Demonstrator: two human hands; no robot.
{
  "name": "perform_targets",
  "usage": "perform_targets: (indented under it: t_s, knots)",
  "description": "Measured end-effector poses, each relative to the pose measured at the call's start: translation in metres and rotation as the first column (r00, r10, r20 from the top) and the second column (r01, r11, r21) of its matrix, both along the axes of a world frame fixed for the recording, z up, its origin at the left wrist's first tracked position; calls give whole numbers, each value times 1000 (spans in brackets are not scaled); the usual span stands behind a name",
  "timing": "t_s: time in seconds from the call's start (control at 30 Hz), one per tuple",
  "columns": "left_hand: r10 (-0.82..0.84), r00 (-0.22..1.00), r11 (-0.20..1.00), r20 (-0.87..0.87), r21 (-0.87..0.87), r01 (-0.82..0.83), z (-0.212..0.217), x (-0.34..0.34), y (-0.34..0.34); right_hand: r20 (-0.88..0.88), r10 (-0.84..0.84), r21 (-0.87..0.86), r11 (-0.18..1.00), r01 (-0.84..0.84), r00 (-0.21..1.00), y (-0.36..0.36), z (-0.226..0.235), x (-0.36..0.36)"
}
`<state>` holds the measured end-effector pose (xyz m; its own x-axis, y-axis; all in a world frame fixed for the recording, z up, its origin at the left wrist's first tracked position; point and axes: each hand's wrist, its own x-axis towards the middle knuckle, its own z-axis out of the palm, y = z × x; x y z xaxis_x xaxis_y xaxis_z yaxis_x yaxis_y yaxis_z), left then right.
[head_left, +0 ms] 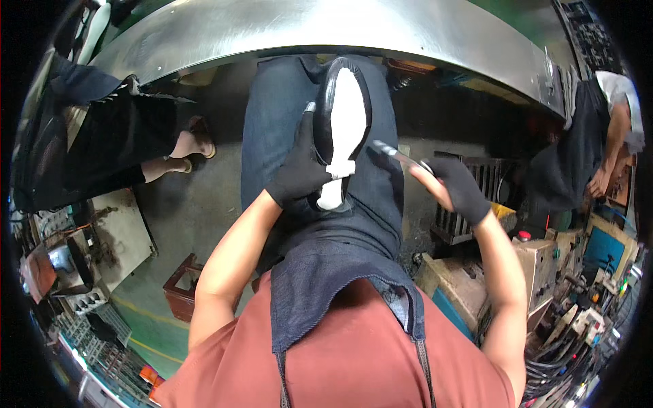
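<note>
A black shoe upper [366, 102] lies sole side up across my lap, its white insole [348, 109] facing me and its toe pointing away. My left hand [299, 168], in a black glove with bare or taped fingertips, is closed around the shoe's left side and heel end. A white-wrapped finger crosses the narrow part of the insole. To the right of the shoe, apart from it, my right hand [460, 189] in a black glove grips a slim metal hand tool [389, 149]. The tool's tip points toward the shoe; its exact kind cannot be made out.
A curved-looking metal bench [286, 27] runs across just beyond my knees. A person in dark clothing [115, 136] sits at left, another person's arm [617, 136] shows at right. A dark slatted crate [469, 197] and machines [537, 265] stand at my right, a brown stool [182, 289] at left.
</note>
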<state>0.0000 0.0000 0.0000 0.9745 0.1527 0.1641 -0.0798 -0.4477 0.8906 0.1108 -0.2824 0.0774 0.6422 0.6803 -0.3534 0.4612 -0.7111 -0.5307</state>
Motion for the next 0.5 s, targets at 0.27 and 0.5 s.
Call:
perform_targets:
  t_s: [0.27,0.5]
  knots:
    - [-13,975,902,-220,-424,-84,75,-16,-44,-678,-718,-164,358,919,159,-3,-41,-134]
    - [68,959,974,273,-225,-5,126,178,19,-646,-561,26,661,750,518,-6,-51,-110]
